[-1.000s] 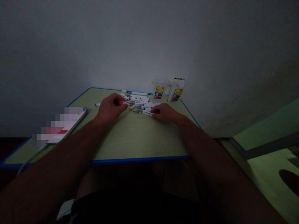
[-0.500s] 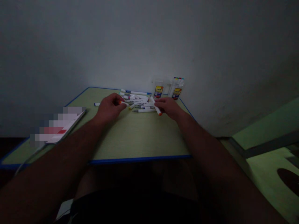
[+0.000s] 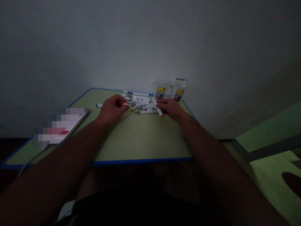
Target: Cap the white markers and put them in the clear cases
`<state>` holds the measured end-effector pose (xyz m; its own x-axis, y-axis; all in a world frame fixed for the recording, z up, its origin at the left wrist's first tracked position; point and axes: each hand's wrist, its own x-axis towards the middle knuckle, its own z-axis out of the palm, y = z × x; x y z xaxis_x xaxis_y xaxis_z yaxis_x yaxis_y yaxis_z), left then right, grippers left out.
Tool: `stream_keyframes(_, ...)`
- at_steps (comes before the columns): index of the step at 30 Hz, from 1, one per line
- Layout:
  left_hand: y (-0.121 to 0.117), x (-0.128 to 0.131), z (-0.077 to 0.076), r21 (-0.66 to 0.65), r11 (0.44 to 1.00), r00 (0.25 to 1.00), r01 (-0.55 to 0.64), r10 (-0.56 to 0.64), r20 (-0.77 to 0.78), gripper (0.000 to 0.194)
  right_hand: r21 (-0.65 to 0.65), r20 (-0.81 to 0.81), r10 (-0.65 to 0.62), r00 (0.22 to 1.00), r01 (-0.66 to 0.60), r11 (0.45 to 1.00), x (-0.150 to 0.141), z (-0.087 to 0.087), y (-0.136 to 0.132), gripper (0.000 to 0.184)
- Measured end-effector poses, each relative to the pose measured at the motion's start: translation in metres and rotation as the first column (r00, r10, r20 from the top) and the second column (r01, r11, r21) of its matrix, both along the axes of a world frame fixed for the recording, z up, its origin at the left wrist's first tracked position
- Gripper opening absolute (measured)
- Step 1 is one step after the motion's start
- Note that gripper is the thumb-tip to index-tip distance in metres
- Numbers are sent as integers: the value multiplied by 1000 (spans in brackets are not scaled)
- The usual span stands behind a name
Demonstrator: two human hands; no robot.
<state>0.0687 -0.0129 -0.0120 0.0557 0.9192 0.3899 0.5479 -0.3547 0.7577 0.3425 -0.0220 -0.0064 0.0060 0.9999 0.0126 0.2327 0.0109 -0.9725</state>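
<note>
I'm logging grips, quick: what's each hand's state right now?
Left hand: closed, pinching a small orange-and-white piece, possibly a cap.
Right hand: closed, holding a white marker with an orange end.

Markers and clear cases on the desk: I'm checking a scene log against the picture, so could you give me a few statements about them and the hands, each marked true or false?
1. The right hand holds a white marker with an orange end. True.
2. The left hand holds a small orange-and-white piece. True.
3. The white marker touches the orange-and-white piece. False: they are apart, one in each hand.
4. Two clear cases stand toward the far side of the desk. True.
5. Coloured ends show at the top of both clear cases. False: they show only at the right-hand case.
</note>
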Motion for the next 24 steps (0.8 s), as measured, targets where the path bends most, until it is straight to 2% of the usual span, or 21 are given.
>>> stream_keyframes(7, -2, 1, 0, 26, 1000, 999, 15, -14, -41, 19, 6, -44, 18, 999, -17, 1000, -1, 0, -1, 12)
stream_keyframes(17, -1, 0, -1, 48, 998, 999, 47, -47, 10, 17, -1, -87, 17, 996, -17, 1000, -4, 2, -2, 11)
stream_keyframes(24, -5, 3, 3, 33, 999, 999, 35, -35, 15, 17, -20, -103, 38, 994, -40, 999, -5, 3, -4, 15)
